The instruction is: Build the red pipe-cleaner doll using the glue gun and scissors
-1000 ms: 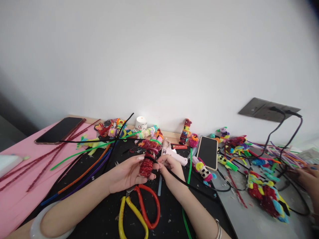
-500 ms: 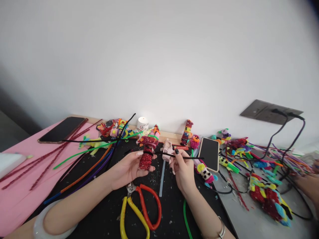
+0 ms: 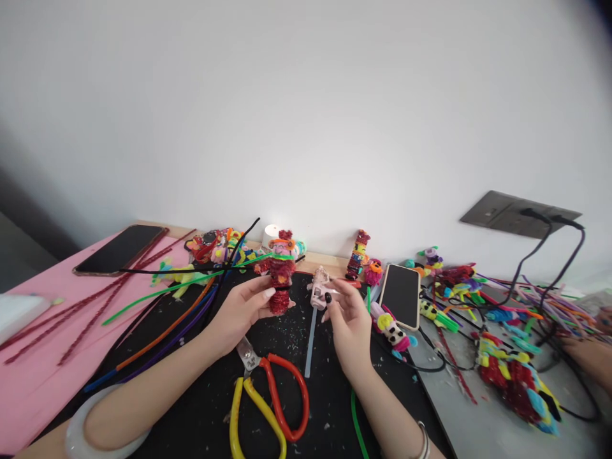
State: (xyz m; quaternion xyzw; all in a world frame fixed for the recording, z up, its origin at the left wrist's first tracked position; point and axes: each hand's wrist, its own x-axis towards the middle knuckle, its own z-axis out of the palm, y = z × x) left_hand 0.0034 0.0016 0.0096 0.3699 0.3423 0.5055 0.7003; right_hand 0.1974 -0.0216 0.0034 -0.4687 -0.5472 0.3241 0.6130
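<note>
My left hand (image 3: 246,312) is closed round the lower body of a red tinsel pipe-cleaner figure (image 3: 282,271), held upright. The figure has an orange band on its head, a green neck strip and a dark band round its lower body. My right hand (image 3: 351,319) has its fingers apart, with nothing visible between them. Beside its fingertips lies a pale pinkish object (image 3: 319,287), with a translucent stick (image 3: 311,347) extending towards me; whether they touch, I cannot tell. Pliers with red and yellow handles (image 3: 250,364) lie open below my left hand.
A black mat (image 3: 335,408) lies under my hands. Phones rest at left (image 3: 122,248) and right (image 3: 400,296). Loose pipe cleaners (image 3: 157,338) and several fuzzy figures (image 3: 516,382) are spread around. Cables hang from a wall socket (image 3: 519,215). Another person's hand (image 3: 586,354) is at the right edge.
The red figure has turned upright, its front now showing. My right hand has let go of the black pipe cleaner it pinched, and its fingers have spread.
</note>
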